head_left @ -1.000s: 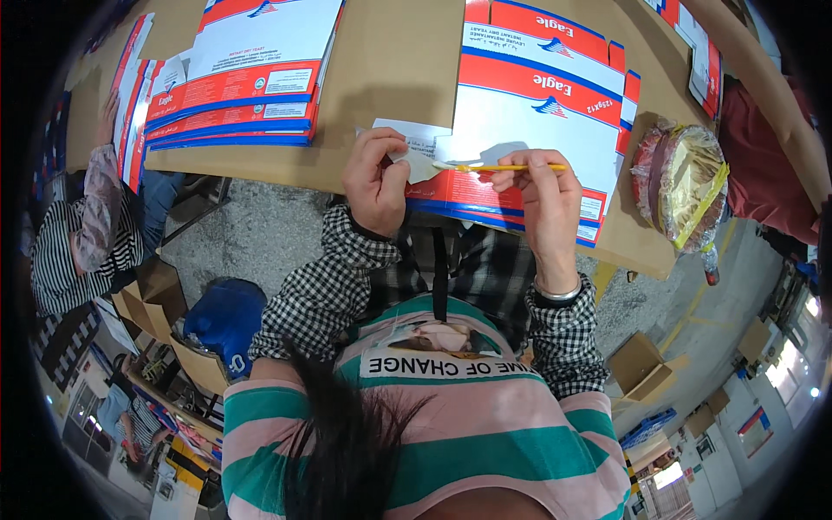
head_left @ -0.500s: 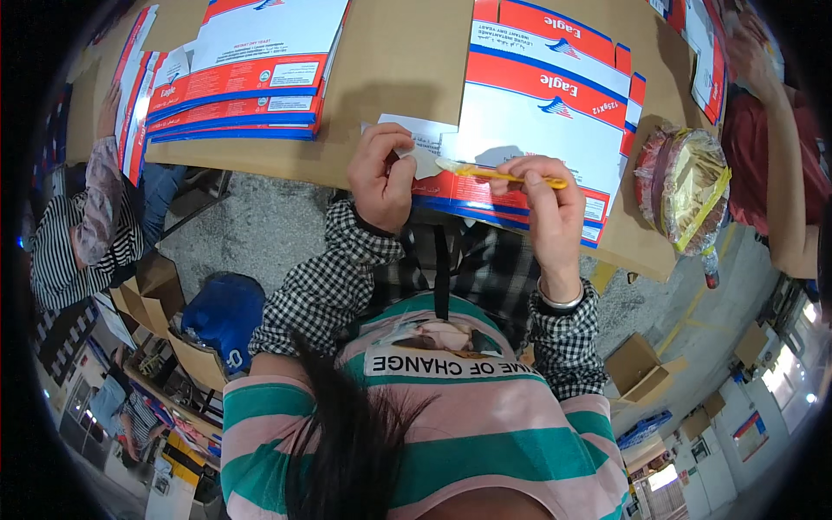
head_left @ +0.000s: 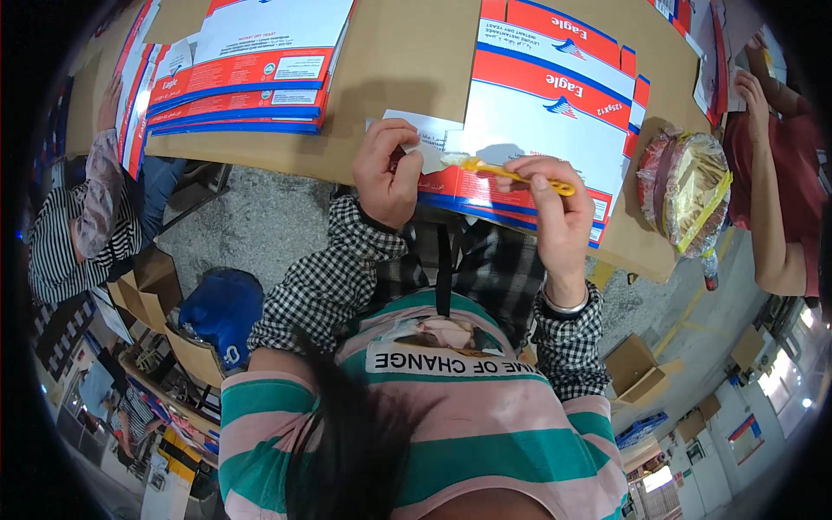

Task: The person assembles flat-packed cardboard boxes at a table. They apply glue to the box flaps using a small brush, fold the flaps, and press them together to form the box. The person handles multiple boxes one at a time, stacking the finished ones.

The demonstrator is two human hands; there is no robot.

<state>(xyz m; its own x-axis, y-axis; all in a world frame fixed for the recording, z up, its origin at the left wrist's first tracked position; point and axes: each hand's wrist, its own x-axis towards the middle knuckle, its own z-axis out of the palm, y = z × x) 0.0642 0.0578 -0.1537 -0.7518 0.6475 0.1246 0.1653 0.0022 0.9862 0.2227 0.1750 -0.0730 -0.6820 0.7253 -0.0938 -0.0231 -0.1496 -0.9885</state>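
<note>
In the head view, the right hand [head_left: 565, 212] holds a yellow brush [head_left: 492, 169] in a narrow pinch, thumb against fingers near the handle's right end. The left hand [head_left: 387, 178] is curled, its thumb close to the forefinger beside a white flap [head_left: 429, 130] — whether it pinches the flap's edge I cannot tell.

Of the containers, a round tub [head_left: 659, 182] wrapped in clear film sits at the table's right edge, a yellow band across it; something pale yellowish shows through, too creased over to make out. On the floor to the right an open cardboard box [head_left: 626, 368] stands with flaps spread, and another open box [head_left: 137, 303] stands to the left, near a blue container [head_left: 217, 314]; their insides are hard to read.

The brush lies between the two hands, its handle running left from the right hand's grip and its whitish bristles pointing toward the left hand, just short of it. The bristles are over the flap's right side — contact there is unclear. Beneath the brush and reaching far from the person are flat red, white and blue cartons [head_left: 550, 121] on the brown table [head_left: 390, 61]. A carton stack [head_left: 247, 74] lies farther left.
</note>
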